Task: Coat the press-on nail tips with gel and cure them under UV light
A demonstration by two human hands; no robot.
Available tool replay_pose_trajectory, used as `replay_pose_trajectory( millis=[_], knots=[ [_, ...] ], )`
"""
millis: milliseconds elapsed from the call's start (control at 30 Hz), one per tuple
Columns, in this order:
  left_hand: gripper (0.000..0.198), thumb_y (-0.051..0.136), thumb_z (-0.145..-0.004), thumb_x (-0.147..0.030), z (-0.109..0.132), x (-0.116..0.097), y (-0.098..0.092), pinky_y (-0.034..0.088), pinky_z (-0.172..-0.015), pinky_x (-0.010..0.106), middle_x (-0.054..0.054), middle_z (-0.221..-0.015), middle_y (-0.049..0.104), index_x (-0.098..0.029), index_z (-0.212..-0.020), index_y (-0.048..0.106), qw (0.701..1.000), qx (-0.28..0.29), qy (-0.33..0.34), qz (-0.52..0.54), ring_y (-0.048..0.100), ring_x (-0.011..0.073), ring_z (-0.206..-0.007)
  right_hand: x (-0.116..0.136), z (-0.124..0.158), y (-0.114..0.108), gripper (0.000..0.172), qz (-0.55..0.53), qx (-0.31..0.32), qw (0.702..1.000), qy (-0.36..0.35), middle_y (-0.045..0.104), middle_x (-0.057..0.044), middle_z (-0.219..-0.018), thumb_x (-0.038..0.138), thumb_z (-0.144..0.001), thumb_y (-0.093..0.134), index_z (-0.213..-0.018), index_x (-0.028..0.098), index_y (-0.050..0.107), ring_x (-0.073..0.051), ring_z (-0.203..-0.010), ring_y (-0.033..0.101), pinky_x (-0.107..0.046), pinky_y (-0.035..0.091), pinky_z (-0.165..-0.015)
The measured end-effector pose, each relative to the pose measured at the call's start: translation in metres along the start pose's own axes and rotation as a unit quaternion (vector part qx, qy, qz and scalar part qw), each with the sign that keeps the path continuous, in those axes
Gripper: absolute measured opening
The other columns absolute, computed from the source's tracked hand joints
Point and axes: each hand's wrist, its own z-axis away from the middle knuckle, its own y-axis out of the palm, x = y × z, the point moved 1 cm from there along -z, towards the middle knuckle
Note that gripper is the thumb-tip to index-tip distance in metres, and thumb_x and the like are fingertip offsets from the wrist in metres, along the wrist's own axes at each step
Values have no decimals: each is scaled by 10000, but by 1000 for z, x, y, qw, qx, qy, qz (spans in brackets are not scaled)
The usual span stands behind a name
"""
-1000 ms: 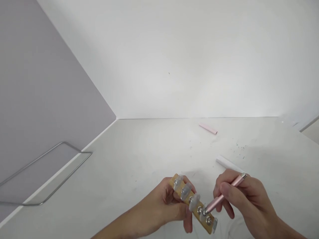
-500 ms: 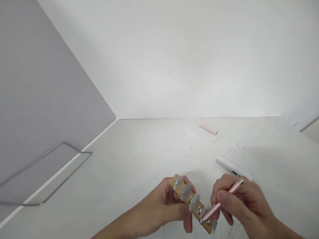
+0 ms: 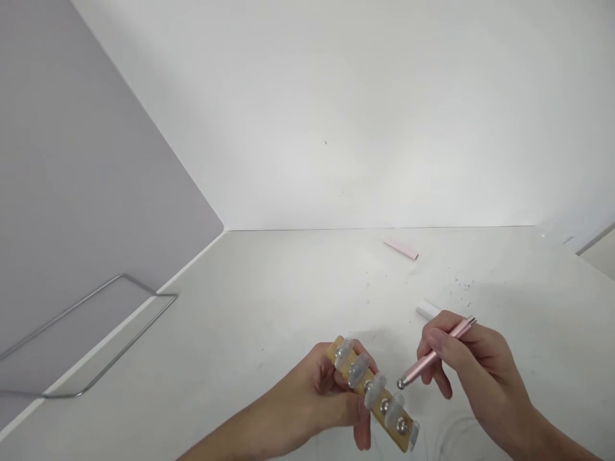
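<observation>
My left hand [image 3: 331, 403] is closed around a narrow wooden nail-tip stand [image 3: 398, 437], tilted down to the right. Several greyish translucent nail tips [image 3: 359, 370] sit along it on round silver mounts [image 3: 402, 425]. Between thumb and fingers, my right hand [image 3: 480, 371] pinches a pink metallic pen-like tool [image 3: 425, 365] with a silver ball at its lower end. That ball hovers just right of the nail tips, apart from them. Beneath the right hand lies a white stick-shaped object [image 3: 427, 310], mostly hidden.
A pale pink cap-like tube [image 3: 401, 249] lies on the white table [image 3: 288, 288] near the back wall. Small dark specks [image 3: 464, 285] are scattered to the right. A bent metal wire frame [image 3: 127, 349] stands at the left edge, and a faint clear item shows at the bottom right.
My right hand has moved up and to the right, taking the pink tool's ball end away from the lower end of the stand. The left hand and stand have stayed in place.
</observation>
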Motion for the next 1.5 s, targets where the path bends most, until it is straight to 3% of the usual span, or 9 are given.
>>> replay_pose_trajectory(
  millis=[167,367,567,767,1133,1500],
  knots=[
    [49,683,-791,-127,0,-1,2,459,-699,237,31,-693,708,-133,-821,644,1000,5,0,16,645,131,-668,6,-2,1,442,3,0,1000,9,566,-3,-521,436,-924,653,-562,195,576,-129,-421,509,-246,439,-396],
    [99,713,-805,-182,-1,1,1,461,-697,243,34,-689,706,-131,-823,631,1000,2,4,9,650,136,-666,1,1,-1,368,-8,29,999,18,599,-19,-582,346,-940,595,-612,182,604,-120,-450,515,-233,413,-420],
    [96,691,-775,-131,-2,2,-1,450,-676,228,31,-675,706,-134,-839,620,1000,1,-1,20,648,133,-645,0,1,1,322,-24,46,999,13,594,-6,-582,285,-937,575,-632,184,595,-116,-467,517,-224,418,-446],
    [89,705,-796,-167,-3,0,-1,455,-689,236,44,-696,708,-130,-813,626,1000,-1,0,8,650,137,-662,2,2,1,325,-23,65,997,17,628,-13,-580,311,-949,578,-647,191,583,-118,-466,527,-223,420,-448],
    [187,714,-796,-148,-4,8,-3,462,-672,232,42,-705,712,-136,-956,618,1000,-5,8,24,673,147,-653,5,4,-1,327,0,105,994,10,675,-23,-617,326,-979,551,-689,189,615,-120,-479,545,-229,422,-463],
    [80,709,-794,-170,-5,2,-2,466,-692,236,48,-715,710,-131,-815,642,1000,2,-12,3,669,155,-702,6,4,-2,324,13,145,989,12,680,-18,-621,359,-994,539,-723,207,633,-126,-483,508,-238,409,-468]
  ],
)
